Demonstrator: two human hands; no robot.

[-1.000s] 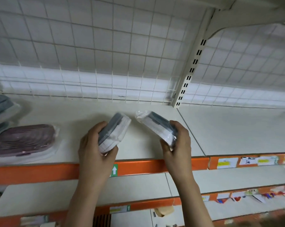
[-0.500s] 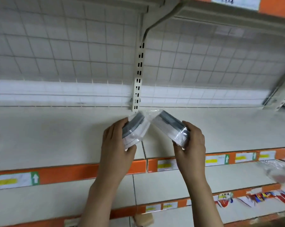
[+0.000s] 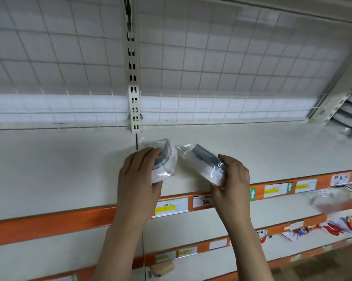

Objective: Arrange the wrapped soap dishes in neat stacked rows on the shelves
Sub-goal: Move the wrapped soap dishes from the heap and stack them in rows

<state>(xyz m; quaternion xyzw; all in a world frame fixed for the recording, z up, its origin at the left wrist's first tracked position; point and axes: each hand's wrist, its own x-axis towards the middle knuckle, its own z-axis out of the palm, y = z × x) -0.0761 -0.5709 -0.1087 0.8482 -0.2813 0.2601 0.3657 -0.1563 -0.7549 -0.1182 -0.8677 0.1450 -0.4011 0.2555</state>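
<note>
My left hand grips one wrapped soap dish, right hand grips another, both at frame center over the bare shelf. Nothing placed here yet; stacking mostly left.

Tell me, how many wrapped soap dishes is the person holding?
2: one wrapped soap dish gripped in the left hand, another in the right hand, both above the shelf.
</note>
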